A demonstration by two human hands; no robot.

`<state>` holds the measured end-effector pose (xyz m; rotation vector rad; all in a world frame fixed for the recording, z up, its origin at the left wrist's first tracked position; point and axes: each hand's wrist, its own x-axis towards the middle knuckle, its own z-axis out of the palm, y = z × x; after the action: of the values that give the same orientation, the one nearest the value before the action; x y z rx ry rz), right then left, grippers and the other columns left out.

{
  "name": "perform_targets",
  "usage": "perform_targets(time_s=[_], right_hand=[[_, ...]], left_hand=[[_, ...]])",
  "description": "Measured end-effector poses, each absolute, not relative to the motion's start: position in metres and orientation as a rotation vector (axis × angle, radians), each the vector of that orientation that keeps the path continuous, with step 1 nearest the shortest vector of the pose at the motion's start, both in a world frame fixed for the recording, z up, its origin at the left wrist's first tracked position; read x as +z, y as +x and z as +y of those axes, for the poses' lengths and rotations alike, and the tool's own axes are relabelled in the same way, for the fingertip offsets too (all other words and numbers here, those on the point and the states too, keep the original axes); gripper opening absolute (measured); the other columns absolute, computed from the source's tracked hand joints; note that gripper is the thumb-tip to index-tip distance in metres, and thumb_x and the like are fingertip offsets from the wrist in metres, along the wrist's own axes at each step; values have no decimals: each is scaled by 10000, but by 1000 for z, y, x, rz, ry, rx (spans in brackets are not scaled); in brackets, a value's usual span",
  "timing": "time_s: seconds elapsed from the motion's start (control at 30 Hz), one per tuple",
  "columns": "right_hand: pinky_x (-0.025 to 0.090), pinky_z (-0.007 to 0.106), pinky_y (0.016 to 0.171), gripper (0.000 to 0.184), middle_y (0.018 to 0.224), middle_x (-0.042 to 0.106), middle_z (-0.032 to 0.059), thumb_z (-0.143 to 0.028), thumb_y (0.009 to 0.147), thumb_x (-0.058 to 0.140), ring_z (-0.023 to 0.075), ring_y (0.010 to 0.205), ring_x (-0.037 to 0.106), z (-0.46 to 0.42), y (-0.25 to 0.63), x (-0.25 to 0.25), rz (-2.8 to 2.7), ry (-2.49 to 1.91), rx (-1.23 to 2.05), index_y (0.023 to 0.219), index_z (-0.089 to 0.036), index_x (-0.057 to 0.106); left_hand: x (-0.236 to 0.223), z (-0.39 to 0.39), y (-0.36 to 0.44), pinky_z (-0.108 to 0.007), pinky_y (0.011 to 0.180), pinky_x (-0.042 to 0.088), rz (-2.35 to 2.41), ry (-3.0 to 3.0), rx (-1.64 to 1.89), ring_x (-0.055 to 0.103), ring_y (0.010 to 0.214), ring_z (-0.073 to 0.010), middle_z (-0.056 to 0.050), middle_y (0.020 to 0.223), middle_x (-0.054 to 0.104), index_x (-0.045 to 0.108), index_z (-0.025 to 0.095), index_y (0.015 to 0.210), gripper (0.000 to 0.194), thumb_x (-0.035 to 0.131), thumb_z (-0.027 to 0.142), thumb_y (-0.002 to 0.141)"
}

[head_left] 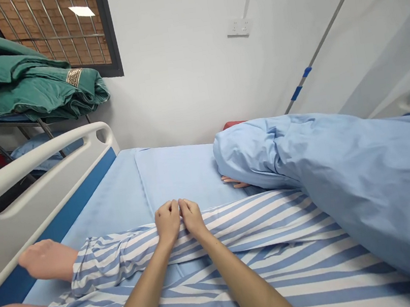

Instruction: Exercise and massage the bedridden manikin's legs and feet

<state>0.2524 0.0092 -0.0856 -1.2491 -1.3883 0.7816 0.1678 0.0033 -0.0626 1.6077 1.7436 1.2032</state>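
Head view: left hand (168,222) and right hand (193,218) sit side by side, grips curled on a striped gown (239,225); fingers hide whether cloth is pinched or just touched. Manikin foot or hand (47,259), unclear, lies left; blue blanket (307,169) covers the rest, with manikin fingers (234,182) just showing beneath.

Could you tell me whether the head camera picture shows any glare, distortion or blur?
In the head view, a bright glare patch shows in the window; wide-angle distortion bows the white bed rail and slants the IV pole; the left hand and right hand look sharp.
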Motion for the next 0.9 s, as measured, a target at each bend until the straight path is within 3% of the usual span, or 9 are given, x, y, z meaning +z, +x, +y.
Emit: perform_targets(time_s=[0.23,0.4,0.53,0.73,0.9], right_hand=[[293,219,485,331,508,321,-51,-390,823,365,97,504,313,17,258,-78,-1187,-1237,931,556,-202,312],[235,236,513,370,489,364,-45,-373,853,360,100,497,324,10,283,-57,-1636,-1395,549,530,-190,364],[219,242,511,382,475,357,-43,-358,868,340,101,486,327,3,304,-63,-1668,-1473,462,527,-190,375],[245,231,499,388,498,371,-41,-381,869,318,101,505,348,7,311,-73,-1483,-1379,608,537,-187,374],[266,219,469,367,499,293,-56,-418,832,362,91,495,292,16,316,-73,-1220,-1252,809,542,-200,303]], left_hand=[[-73,0,198,-238,526,246,1795,1517,1255,355,504,-98,28,476,414,356,189,501,369,323,369,822],[-77,-1,196,-240,540,236,1800,1630,1163,366,520,-101,19,500,461,397,187,513,372,306,356,832],[-71,0,200,-244,536,219,1876,1665,1083,341,517,-100,25,485,435,385,183,486,355,353,343,802],[-58,9,227,-223,508,253,1632,1546,1238,330,495,-92,46,452,323,325,190,475,352,367,351,785],[-69,8,244,-229,526,257,1644,1647,1174,381,513,-100,28,474,419,399,185,489,400,314,385,825]])
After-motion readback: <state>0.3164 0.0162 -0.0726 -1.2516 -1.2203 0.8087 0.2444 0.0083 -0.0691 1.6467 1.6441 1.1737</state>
